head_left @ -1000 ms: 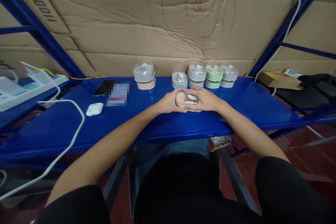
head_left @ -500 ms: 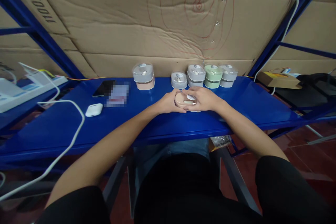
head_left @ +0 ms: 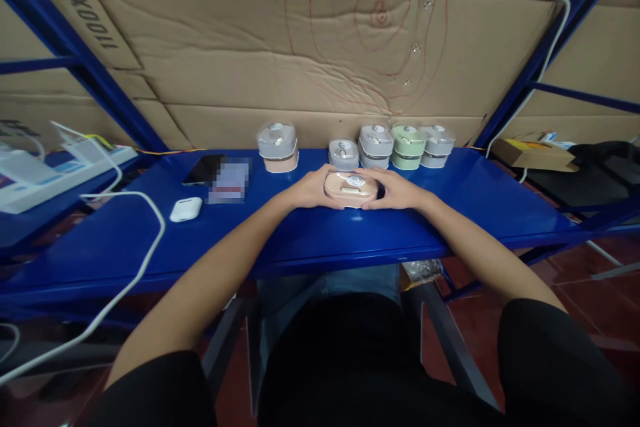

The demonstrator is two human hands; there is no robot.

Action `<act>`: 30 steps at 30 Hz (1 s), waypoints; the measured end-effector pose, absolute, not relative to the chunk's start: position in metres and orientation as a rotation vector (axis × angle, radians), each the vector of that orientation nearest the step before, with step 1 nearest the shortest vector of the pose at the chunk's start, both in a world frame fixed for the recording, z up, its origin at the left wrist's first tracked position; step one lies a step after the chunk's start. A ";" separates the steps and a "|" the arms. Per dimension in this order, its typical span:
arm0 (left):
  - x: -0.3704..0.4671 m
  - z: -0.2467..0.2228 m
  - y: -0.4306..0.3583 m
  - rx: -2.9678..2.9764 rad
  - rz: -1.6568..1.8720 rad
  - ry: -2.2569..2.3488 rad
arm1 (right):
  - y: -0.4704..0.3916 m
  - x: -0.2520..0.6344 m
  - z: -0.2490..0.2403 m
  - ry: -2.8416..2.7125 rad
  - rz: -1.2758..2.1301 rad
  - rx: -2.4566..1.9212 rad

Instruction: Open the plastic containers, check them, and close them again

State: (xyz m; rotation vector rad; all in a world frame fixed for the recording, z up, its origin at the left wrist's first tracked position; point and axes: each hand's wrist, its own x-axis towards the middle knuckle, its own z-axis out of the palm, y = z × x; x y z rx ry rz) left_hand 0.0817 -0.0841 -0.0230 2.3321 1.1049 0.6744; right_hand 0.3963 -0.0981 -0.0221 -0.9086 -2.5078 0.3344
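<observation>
Between my two hands is a pink lidded container (head_left: 351, 191) with a clear top, a pale bar-shaped clasp and a round white sticker. My left hand (head_left: 315, 188) curls round its left side, thumb at the front edge. My right hand (head_left: 397, 189) grips the right end, with a dark gap showing between palm and container. Just behind stand a single grey container (head_left: 343, 155), a grey stack (head_left: 376, 147), a green stack (head_left: 408, 147) and another grey stack (head_left: 437, 147). Further left, a grey container sits on a pink one (head_left: 281, 163).
On the blue table (head_left: 310, 237), left of my arms, lie a white earphone case (head_left: 186, 209), a dark phone (head_left: 204, 168) and a blurred-out item (head_left: 229, 181). A white cable (head_left: 143, 267) runs along the left. Cardboard (head_left: 240, 80) backs the table; an open carton (head_left: 535, 153) sits right.
The pink container has turned so its clasp faces me squarely, and its sticker shows more fully. My right hand has shifted from over its top to its right end.
</observation>
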 end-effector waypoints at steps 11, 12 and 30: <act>0.061 -0.003 -0.071 2.215 0.992 0.950 | -0.111 0.364 -0.005 -2.211 -0.010 -1.058; 0.059 0.000 -0.069 2.208 1.080 1.014 | -0.108 0.360 0.002 -2.152 -0.051 -1.105; 0.019 0.001 -0.039 2.049 1.158 2.034 | -0.023 0.266 0.019 -1.908 -0.287 -1.802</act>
